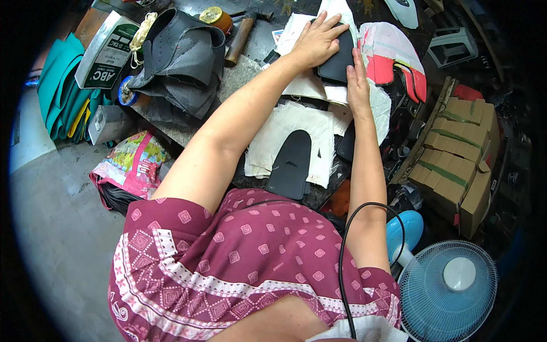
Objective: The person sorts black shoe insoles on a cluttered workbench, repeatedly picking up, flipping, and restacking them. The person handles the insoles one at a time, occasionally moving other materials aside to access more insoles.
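The left arm (250,97) slants up and to the right, bent at the elbow (219,141), and the left grip (320,39) lies palm down with its fingers spread. The right arm (366,165) reaches almost straight ahead, the right grip (358,84) extended, its fingers straight and pointing forward. The two grips are near each other.

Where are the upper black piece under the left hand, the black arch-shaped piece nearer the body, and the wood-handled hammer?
Upper black piece (337,66): head view, exposed lower part.
Black arch-shaped piece (289,172): head view, middle of its flat face.
Wood-handled hammer (240,41): head view, on the handle.
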A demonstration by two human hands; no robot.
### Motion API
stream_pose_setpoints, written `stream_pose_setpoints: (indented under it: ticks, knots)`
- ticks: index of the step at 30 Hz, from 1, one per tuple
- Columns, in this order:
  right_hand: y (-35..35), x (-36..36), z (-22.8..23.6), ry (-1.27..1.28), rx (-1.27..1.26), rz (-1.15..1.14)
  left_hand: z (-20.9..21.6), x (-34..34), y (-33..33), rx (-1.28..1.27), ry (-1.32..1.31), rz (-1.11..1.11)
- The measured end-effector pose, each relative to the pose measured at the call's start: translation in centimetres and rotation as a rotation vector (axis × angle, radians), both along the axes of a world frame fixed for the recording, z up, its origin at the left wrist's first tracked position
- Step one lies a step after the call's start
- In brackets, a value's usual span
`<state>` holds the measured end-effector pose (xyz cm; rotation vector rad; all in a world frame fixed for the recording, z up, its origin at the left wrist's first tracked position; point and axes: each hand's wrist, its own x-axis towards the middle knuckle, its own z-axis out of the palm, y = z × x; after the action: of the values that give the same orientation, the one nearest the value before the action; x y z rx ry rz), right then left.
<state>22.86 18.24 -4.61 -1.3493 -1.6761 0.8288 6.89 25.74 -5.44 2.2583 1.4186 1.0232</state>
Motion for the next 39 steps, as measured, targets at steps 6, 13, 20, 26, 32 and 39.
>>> stream_pose_setpoints:
  ticks: [6, 13, 20, 26, 32, 39]
  knots:
    - [-2.5, 2.6, 3.7, 0.559, -0.272, -0.125, 4.7, -1.6, -0.6, -0.027, 0.129, -0.019]
    - [-5.9, 4.5, 5.3, 0.439, -0.176, -0.197, 6.8, -2.1, -0.6, 0.225, 0.267, 0.030]
    - [-9.2, 7.5, 3.4, 0.318, -0.213, -0.188, 6.4, -5.8, -7.0, 0.230, -0.051, 0.078]
    - [-13.6, 10.8, 3.6, -0.643, -0.447, -0.266, 6.1, -8.5, -19.4, -0.307, 0.031, 0.084]
    - [-16.1, 7.9, 6.7, -0.792, -0.609, -0.137, 5.3, -9.3, -25.9, -0.725, 0.210, 0.017]
    - [-19.2, 1.0, 5.2, -0.665, -0.708, 0.274, 4.1, -9.2, -27.8, -0.933, -0.064, -0.023]
